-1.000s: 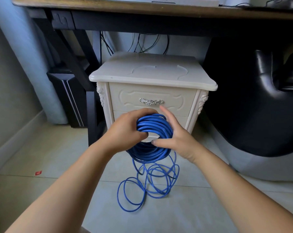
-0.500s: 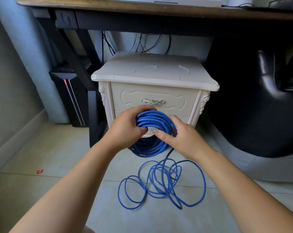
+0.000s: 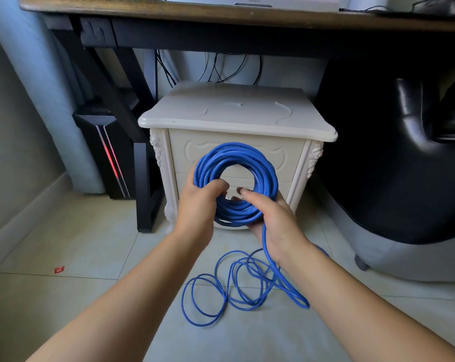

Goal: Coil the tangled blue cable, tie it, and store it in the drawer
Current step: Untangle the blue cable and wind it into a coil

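Both hands, left hand [image 3: 199,205] and right hand [image 3: 274,218], grip the blue cable [image 3: 235,163] coil between them.

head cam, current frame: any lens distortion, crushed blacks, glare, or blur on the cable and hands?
Head view: wide-angle bowing curves the desk edge. Head view, right side: the black chair is crushed to near-black, with a glare streak on its leather. Head view, centre: the blue cable, left hand and right hand are sharp and evenly lit.
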Available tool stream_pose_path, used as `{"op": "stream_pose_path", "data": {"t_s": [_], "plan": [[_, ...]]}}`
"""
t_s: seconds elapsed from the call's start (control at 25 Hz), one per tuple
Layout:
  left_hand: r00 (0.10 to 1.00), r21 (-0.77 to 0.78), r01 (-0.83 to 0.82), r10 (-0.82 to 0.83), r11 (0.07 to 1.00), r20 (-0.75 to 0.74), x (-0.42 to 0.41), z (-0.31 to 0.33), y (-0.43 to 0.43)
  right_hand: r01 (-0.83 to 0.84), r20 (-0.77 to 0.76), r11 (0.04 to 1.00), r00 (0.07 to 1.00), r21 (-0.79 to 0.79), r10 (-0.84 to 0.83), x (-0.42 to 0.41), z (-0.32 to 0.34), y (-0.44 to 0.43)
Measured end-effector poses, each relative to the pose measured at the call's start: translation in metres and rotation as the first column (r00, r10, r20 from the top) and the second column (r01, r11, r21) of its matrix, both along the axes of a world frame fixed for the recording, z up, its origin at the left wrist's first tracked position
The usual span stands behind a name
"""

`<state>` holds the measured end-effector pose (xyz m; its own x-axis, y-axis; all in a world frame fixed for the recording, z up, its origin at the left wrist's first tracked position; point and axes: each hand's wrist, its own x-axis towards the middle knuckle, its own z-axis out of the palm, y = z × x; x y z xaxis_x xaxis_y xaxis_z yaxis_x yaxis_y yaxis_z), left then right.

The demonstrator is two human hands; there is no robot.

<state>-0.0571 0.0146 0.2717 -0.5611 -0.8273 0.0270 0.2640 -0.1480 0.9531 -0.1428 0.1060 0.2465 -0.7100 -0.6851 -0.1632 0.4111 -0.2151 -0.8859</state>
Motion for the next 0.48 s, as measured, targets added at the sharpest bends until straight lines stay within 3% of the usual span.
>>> {"op": "stream_pose_path", "data": {"t_s": [0.08,0.16,0.28,0.4,0.48], "plan": [[0.999,0.103,0.052,-0.052,0.993,-0.006,-0.003,-0.005,0.007,0.060,-0.046,0.997,0.997,0.052,-0.058,-0.004,0.000,0.000],[0.990,0.083,0.125,-0.129,0.989,0.049,-0.004,-0.011,0.009,0.166,-0.161,0.976,0.977,0.143,-0.143,-0.006,-0.001,0.000],[0.938,-0.068,0.250,-0.224,0.966,0.263,0.000,-0.011,0.004,0.265,-0.269,0.948,0.939,0.175,-0.213,-0.017,0.003,0.005],[0.934,-0.122,0.250,-0.206,0.960,0.293,0.004,-0.002,-0.005,0.287,-0.475,0.932,0.866,0.223,-0.153,-0.023,0.005,0.008],[0.927,-0.345,0.245,-0.114,0.906,0.358,0.006,0.000,-0.008,0.290,-0.631,0.914,0.774,0.284,-0.050,-0.021,0.005,0.009]]}}
